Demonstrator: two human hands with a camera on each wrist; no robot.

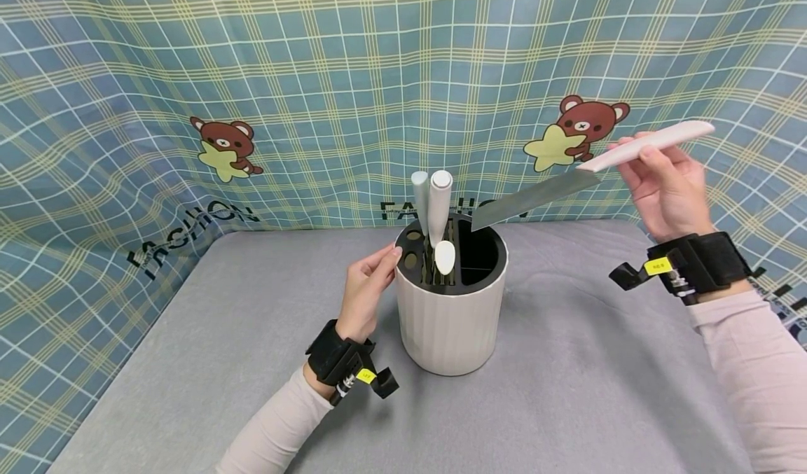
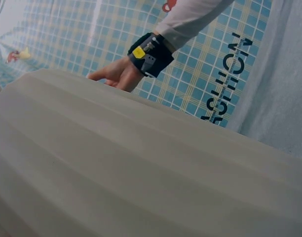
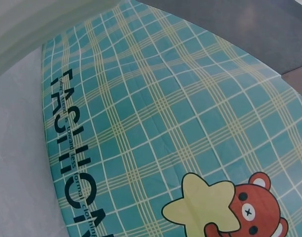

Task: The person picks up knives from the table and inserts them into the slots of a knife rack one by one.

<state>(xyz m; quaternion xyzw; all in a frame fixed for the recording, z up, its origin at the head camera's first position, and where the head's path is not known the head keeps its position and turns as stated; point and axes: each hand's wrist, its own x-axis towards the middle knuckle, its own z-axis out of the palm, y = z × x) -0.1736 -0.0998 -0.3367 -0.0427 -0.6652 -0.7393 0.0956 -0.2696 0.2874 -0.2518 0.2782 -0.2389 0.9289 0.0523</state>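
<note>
Checked blue-green cloth printed with bears and stars is hung behind and around a grey worktop (image 1: 567,390), near whose middle a white ribbed knife holder (image 1: 450,327) is stood. Its black slotted insert (image 1: 479,257) already carries three pale handles (image 1: 439,208). The holder's rim is touched by the curled fingertips of the left hand (image 1: 368,288), seemingly to steady it. The right hand (image 1: 668,187) is closed around the white handle of a broad-bladed knife (image 1: 536,197), which is held in the air above the holder's far right side, blade sloping down toward the insert with its tip just over the rim.

A slip could be judged likely if the blade is lowered off line: the tip could strike the insert's edge or a stored handle and skid. The left fingers lie close to the slots, so a cut could result from a misaimed blade. The holder might also be tipped by a sideways push.

The blade appears grey, flat and wide, the handle smooth and slightly tapered.
</note>
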